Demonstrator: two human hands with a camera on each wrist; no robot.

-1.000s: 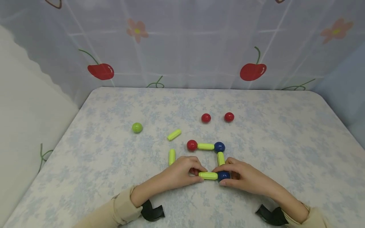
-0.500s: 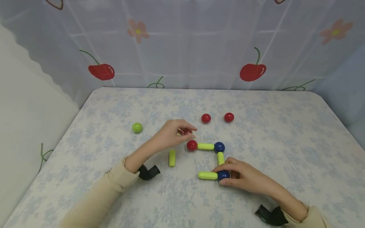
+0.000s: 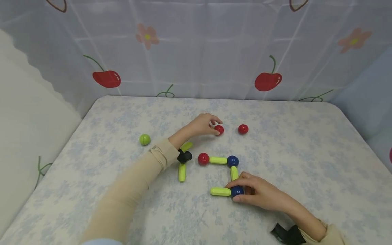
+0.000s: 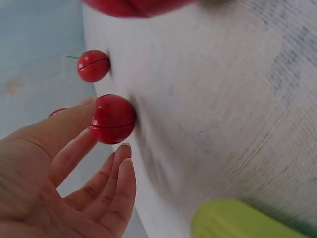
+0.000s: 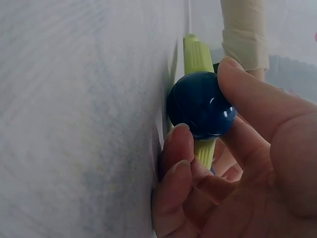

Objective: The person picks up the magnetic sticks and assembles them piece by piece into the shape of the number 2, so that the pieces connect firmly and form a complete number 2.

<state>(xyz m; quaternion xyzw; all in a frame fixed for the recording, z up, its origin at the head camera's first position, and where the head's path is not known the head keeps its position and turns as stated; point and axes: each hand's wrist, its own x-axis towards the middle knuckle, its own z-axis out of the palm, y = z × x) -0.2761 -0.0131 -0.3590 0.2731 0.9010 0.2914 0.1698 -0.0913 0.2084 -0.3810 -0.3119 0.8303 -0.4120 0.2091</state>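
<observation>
My left hand (image 3: 203, 125) reaches around a red ball (image 3: 219, 130) at the back of the table, fingers spread and thumb at its near side. In the left wrist view the thumb overlaps that ball (image 4: 114, 121), while the other fingers stay apart from it. My right hand (image 3: 260, 192) pinches a blue ball (image 3: 237, 192) between thumb and fingers. A yellow-green stick (image 3: 220, 192) joins this ball on its left. Another stick (image 3: 234, 172) runs up to a second blue ball (image 3: 232, 161), and a third stick (image 3: 218, 160) leads to a red end ball (image 3: 203, 159).
Another loose red ball (image 3: 243, 129) lies right of the left hand. A green ball (image 3: 144, 139) sits at the left. Two loose sticks, one upright in view (image 3: 182, 173) and one slanted (image 3: 186, 146), lie partly under the left sleeve (image 3: 134, 183). A printed curtain (image 3: 190, 51) hangs behind.
My left hand has let go of the lower stick and moved up and away, past the red end ball, to a loose red ball. The right hand keeps its hold on the blue ball.
</observation>
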